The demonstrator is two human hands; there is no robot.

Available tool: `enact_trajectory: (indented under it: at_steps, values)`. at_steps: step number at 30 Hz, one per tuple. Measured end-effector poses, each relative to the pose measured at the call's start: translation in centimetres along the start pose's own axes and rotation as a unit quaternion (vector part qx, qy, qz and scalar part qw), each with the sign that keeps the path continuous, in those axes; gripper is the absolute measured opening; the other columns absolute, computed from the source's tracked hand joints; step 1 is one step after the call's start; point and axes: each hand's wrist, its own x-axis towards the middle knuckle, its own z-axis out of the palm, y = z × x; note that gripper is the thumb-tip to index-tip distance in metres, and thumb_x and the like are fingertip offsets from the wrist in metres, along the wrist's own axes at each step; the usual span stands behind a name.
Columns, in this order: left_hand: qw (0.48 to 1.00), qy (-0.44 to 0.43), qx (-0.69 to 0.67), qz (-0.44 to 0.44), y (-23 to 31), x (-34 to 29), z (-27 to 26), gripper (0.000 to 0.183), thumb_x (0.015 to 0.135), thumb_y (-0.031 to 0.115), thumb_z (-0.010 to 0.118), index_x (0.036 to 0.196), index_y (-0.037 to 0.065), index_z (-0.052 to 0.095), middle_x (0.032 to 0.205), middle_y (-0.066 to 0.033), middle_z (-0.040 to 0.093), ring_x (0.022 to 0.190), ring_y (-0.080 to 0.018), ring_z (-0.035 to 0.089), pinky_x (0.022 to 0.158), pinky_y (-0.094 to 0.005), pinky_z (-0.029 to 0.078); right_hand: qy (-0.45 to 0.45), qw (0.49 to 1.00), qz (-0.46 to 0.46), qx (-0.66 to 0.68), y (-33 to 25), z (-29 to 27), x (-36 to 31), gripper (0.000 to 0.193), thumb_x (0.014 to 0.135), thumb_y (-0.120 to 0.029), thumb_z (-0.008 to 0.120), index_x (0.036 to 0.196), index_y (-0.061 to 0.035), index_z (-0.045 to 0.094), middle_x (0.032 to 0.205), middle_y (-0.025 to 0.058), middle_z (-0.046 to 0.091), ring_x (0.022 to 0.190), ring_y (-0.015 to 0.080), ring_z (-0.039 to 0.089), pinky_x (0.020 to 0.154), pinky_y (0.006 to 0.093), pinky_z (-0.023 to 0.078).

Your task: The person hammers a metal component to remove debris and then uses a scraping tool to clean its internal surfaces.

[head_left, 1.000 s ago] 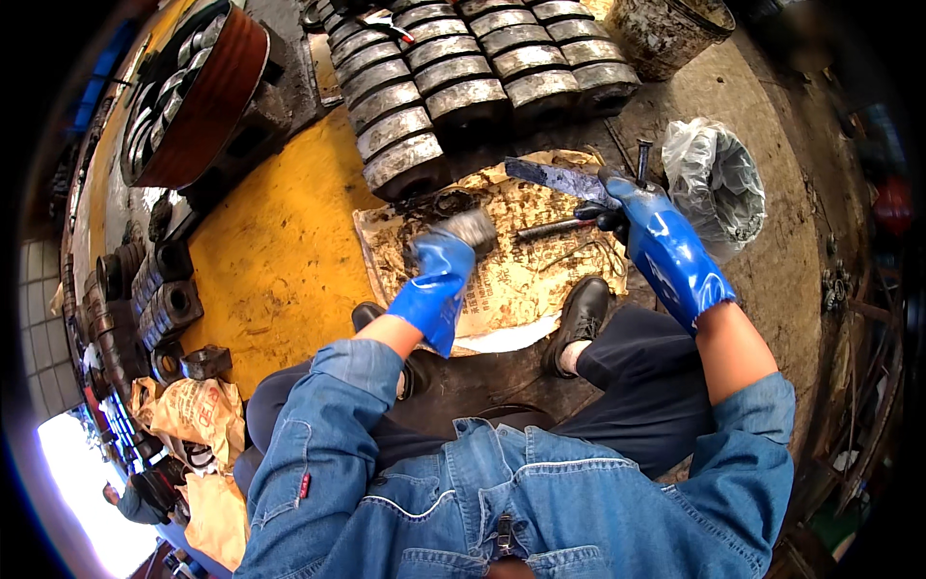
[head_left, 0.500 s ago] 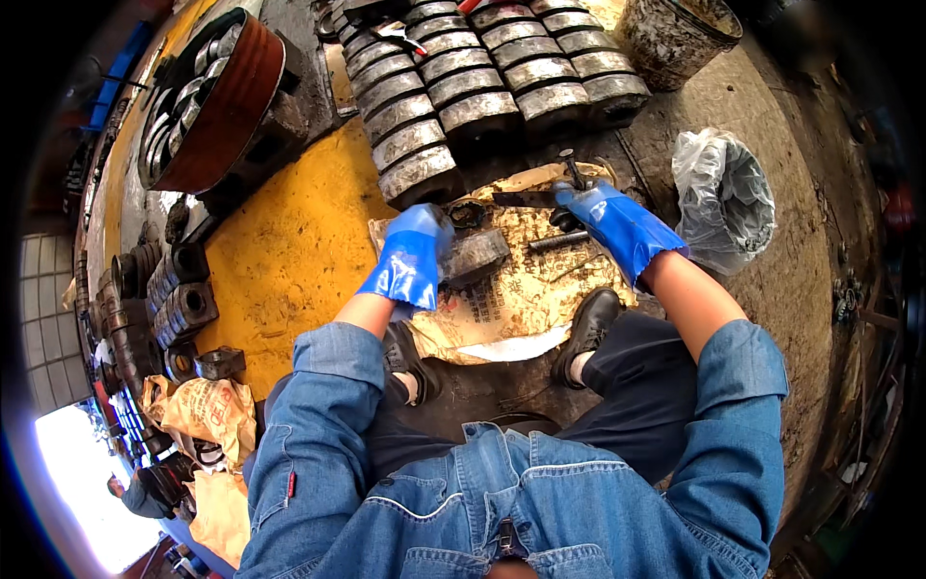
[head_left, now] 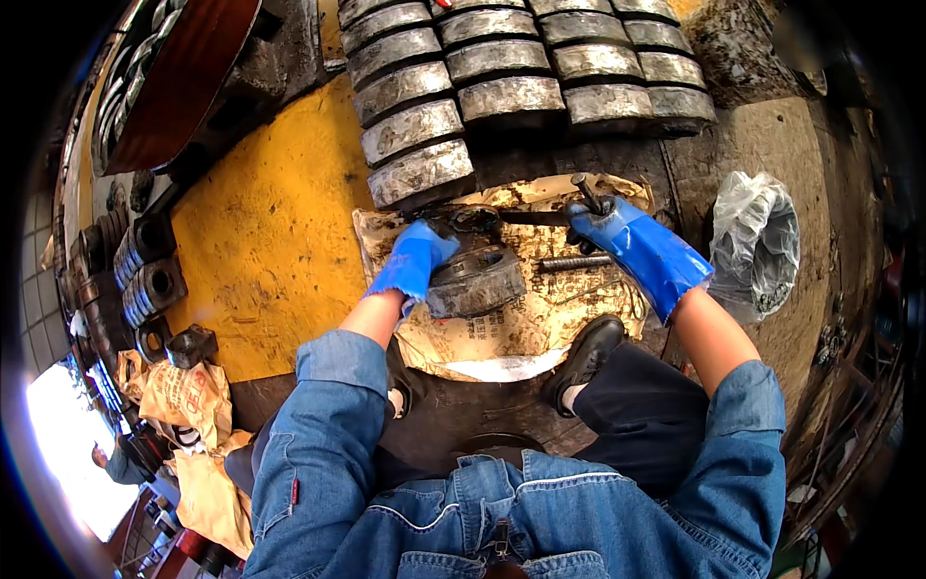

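Observation:
My left hand [head_left: 417,259], in a blue rubber glove, lies against the left end of a curved dark metal block [head_left: 477,285] with a hole in its upper face. Its fingers are curled at the block's upper left corner, partly hidden. My right hand [head_left: 632,246], gloved alike, is closed around a dark flat bar [head_left: 535,218] that points left. A short bolt-like rod [head_left: 582,186] with a flat end juts up from the same grip. Beyond the block sits a small round dark dish [head_left: 473,218]. Below my right fingers, a threaded rod [head_left: 576,262] rests on stained brown paper [head_left: 540,323].
Rows of similar metal blocks [head_left: 511,96] stand just beyond the paper. A bag-lined container [head_left: 757,246] is at the right, a grimy bucket [head_left: 743,48] behind it. At the far left stands a rust-red drum [head_left: 183,87]; more blocks [head_left: 154,289] and paper sacks [head_left: 188,400] lie nearer.
The view has shifted closer to the work. My right hand keeps the flat bar and bolt-like rod. My left hand stays beside the block, its fingers at the upper corner.

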Motion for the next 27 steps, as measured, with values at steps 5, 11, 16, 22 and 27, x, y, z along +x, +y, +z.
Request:
enact_trajectory:
  at_steps: [5,11,16,22,27]
  values:
    - [0.998,-0.012,-0.053,0.030,1.4,-1.5,-1.3,0.036,0.081,0.034,0.072,0.107,0.010,0.073,0.106,-0.0148,0.072,0.094,-0.0323,0.068,0.084,-0.0372,0.052,0.007,0.999,-0.025,-0.023,-0.1,-0.3,0.7,0.034,0.090,-0.041,0.060,0.089,-0.0073,0.066,0.074,0.0068,0.067,0.070,0.0138,0.062,0.069,0.0326,0.050]
    - [0.989,-0.049,-0.140,0.025,1.9,-2.1,-1.2,0.038,0.082,0.033,0.075,0.105,0.003,0.072,0.096,-0.0097,0.073,0.080,-0.0179,0.063,0.070,-0.0353,0.051,0.000,0.995,-0.039,-0.091,-0.2,0.9,-0.8,0.040,0.090,-0.045,0.055,0.081,-0.0071,0.062,0.066,0.0093,0.058,0.060,0.0192,0.050,0.064,0.0381,0.045]
    - [0.985,-0.082,-0.126,-0.089,1.6,-2.3,-1.9,0.030,0.085,0.027,0.074,0.105,0.004,0.072,0.097,-0.0060,0.074,0.079,-0.0165,0.066,0.064,-0.0312,0.051,-0.043,0.997,-0.064,-0.022,-1.3,3.9,-2.4,0.033,0.090,-0.038,0.060,0.082,-0.0068,0.062,0.066,0.0096,0.058,0.060,0.0200,0.050,0.063,0.0380,0.045]
    - [0.940,-0.093,-0.327,-0.020,2.1,-8.1,-4.8,0.034,0.085,0.026,0.076,0.109,0.003,0.070,0.096,-0.0062,0.074,0.083,-0.0161,0.068,0.065,-0.0290,0.051,-0.036,0.991,-0.124,-0.044,-4.3,3.6,-6.8,0.031,0.089,-0.037,0.063,0.096,-0.0074,0.066,0.073,0.0112,0.065,0.064,0.0226,0.059,0.064,0.0376,0.048]
    - [0.919,-0.115,-0.377,0.017,4.1,-14.4,-11.0,0.032,0.087,0.021,0.075,0.114,0.005,0.068,0.095,-0.0042,0.074,0.087,-0.0126,0.071,0.061,-0.0207,0.047,0.017,0.976,-0.179,-0.121,-9.8,2.9,-14.4,0.030,0.088,-0.036,0.064,0.094,-0.0072,0.069,0.074,0.0153,0.066,0.065,0.0290,0.061,0.063,0.0389,0.048]
